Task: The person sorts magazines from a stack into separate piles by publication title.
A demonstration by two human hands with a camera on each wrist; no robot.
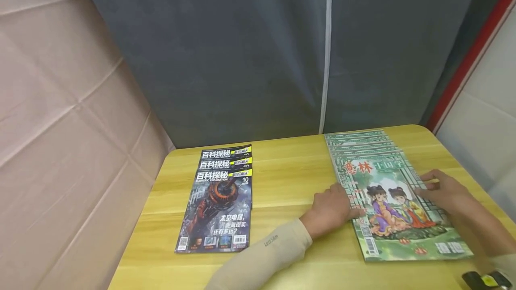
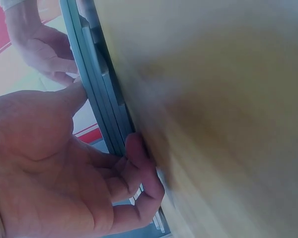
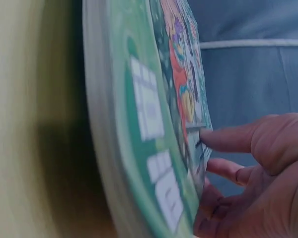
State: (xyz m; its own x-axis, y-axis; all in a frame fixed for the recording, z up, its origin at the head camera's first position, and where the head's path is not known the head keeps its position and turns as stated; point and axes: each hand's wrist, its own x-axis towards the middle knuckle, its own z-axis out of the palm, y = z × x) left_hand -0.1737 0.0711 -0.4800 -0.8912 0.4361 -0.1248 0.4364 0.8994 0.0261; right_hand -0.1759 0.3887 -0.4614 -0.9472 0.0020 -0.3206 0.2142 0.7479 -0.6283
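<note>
A fanned stack of green magazines (image 1: pixel 403 218) lies on the right of the table, its top cover showing two cartoon children. At the stack's left edge, my left hand (image 1: pixel 330 207) grips it, thumb on the cover. The left wrist view shows that hand's fingers (image 2: pixel 144 193) curled against the staggered spines. On the opposite side my right hand (image 1: pixel 447 191) holds the right edge. Its thumb (image 3: pixel 231 139) lies on the cover, while the other fingers are bent along the side and partly hidden.
Three dark science magazines (image 1: pixel 219 214) overlap in a staggered row on the left of the yellow wooden table (image 1: pixel 288 160). A grey curtain (image 1: pixel 242 57) hangs behind the far edge. A black item with a yellow patch (image 1: pixel 488 279) shows at the lower right.
</note>
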